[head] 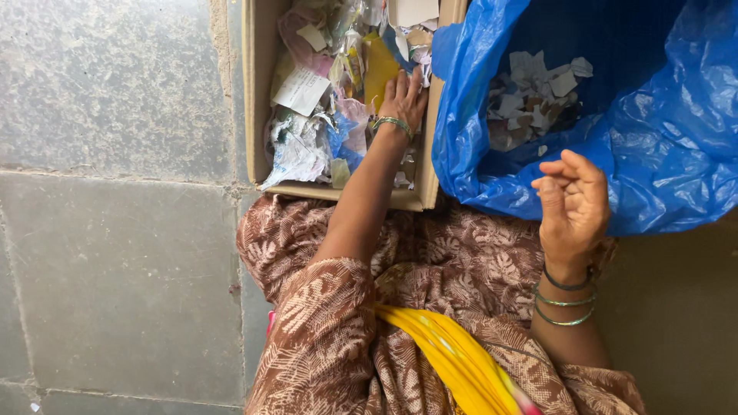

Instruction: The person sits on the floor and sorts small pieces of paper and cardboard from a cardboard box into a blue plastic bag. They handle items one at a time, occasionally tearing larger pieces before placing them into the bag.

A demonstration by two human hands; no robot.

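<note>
A cardboard box [257,92] full of torn paper and plastic wrapper scraps [307,115] lies on the floor ahead of my lap. My left hand [403,96], with a green bangle on the wrist, rests palm down on the scraps at the box's right side, next to a yellow piece [379,69]; its fingers are spread and grip nothing. My right hand [573,204], with three thin bangles, hovers over the near rim of a blue plastic bag [661,154]. Its fingers are loosely curled and the palm holds nothing. Torn paper bits [534,96] lie inside the bag.
Grey stone floor tiles [115,230] stretch to the left of the box. My lap is covered in brown patterned cloth [453,269] with a yellow cloth strip [453,353] across it. The box and the bag touch side by side.
</note>
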